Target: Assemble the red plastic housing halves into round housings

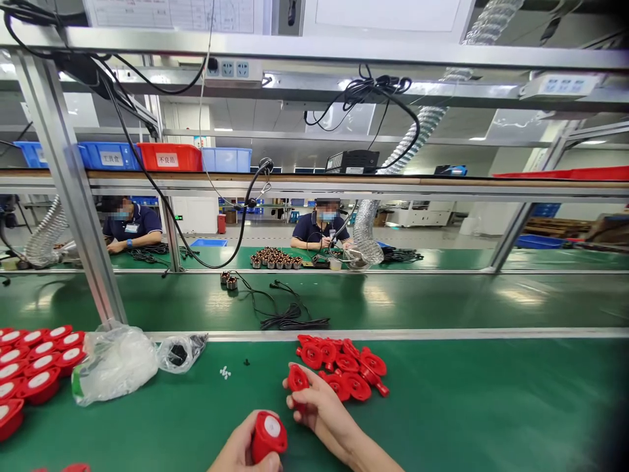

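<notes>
My left hand point(242, 444) is wrapped round a red round housing point(269, 438) with a white disc on its face, low in the middle of the view. Just right of it, my right hand point(322, 408) grips a red plastic cover point(297, 379) with a hole near its centre; fingers hide its lower part. Behind the right hand lies a pile of similar red covers point(356, 385), some with a short spout. The two held parts are apart from each other. Far left, several red housings with white discs point(41, 379) stand in rows.
A clear plastic bag point(118, 364) and a smaller bag with black parts point(181, 354) lie left of centre, near small white pieces point(225, 372). Black cables point(292, 318) rest on the belt beyond a metal rail point(442, 334). Two people sit across the line.
</notes>
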`<act>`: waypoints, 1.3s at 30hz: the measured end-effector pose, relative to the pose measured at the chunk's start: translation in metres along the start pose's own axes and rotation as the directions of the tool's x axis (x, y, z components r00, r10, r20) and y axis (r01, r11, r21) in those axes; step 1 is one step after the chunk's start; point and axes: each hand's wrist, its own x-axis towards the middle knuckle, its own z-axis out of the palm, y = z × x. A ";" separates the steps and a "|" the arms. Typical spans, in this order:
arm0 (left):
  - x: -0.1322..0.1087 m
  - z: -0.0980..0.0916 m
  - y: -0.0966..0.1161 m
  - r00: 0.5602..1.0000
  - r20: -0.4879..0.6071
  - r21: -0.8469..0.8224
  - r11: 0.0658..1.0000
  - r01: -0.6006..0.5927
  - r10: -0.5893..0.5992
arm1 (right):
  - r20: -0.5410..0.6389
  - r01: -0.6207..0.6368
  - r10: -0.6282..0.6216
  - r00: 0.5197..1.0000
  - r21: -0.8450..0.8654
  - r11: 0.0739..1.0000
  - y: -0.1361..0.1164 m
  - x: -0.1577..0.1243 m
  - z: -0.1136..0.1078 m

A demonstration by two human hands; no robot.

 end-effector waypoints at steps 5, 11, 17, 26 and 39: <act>0.006 -0.009 0.013 0.990 -0.105 0.163 0.984 -0.074 0.092 | -0.025 -0.035 0.036 0.999 0.044 0.998 0.004 0.007 -0.004; 0.010 -0.011 0.012 0.992 -0.073 0.173 0.981 -0.092 0.106 | -0.016 0.003 -0.003 1.000 0.012 1.000 0.008 0.013 -0.008; 0.007 -0.010 0.014 0.994 -0.065 0.121 0.989 -0.082 0.090 | 0.026 0.055 -0.053 0.998 -0.054 0.997 0.003 0.007 -0.006; 0.006 -0.005 0.027 0.983 -0.157 -0.033 0.994 -0.106 0.099 | 0.135 0.010 -0.019 0.991 0.062 0.998 0.001 -0.003 0.002; 0.009 -0.021 0.020 0.983 -0.063 0.137 0.977 -0.162 0.172 | 0.456 0.611 -0.406 0.792 -0.596 0.520 -0.006 -0.028 -0.001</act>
